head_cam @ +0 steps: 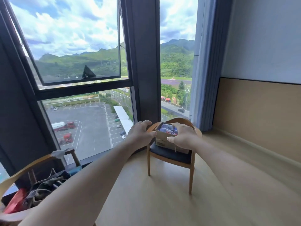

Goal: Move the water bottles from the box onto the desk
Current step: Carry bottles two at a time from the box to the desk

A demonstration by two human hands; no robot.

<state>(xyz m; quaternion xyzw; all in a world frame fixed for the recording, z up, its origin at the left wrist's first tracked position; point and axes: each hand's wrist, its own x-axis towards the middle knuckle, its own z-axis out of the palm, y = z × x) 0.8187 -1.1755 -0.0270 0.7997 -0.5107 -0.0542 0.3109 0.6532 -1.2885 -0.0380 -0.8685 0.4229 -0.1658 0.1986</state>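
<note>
A brown cardboard box [160,139] stands on the dark seat of a wooden chair [171,156] by the window. Inside it I see blue-wrapped water bottles [167,128], packed close and partly hidden. My left hand [140,132] hovers left of the box with spread, slightly bent fingers, holding nothing. My right hand [183,135] is stretched over the box's right side, fingers reaching above the bottles and thumb near the front wall. Whether it touches the box or bottles is unclear. No desk is in view.
A second wooden chair [22,173] at lower left holds dark clothes and a red bag [16,201]. Large windows [78,62] fill the left and middle, a blue curtain [208,70] hangs right of them. Pale wooden floor [162,201] lies around the chairs, and a panelled wall [260,115] bounds the right.
</note>
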